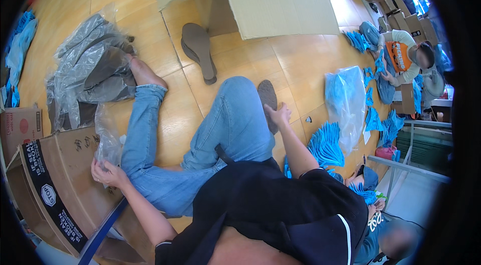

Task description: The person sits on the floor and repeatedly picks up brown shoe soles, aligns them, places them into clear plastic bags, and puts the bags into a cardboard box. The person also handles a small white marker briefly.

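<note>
Floor gap (303, 84), right hand (279, 115) — on sole edge (268, 95)

Two overlapping soles (194, 44), one separate sole (267, 93), at least two plastic bags (345, 97), three nearby cartons (280, 7) and at least two co-workers (398, 57) show (the bagged soles (100, 69) overlap beyond counting).

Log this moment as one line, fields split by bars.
left hand: gripping clear plastic | right hand: holding dark sole | floor: overlapping brown soles near open carton
</note>
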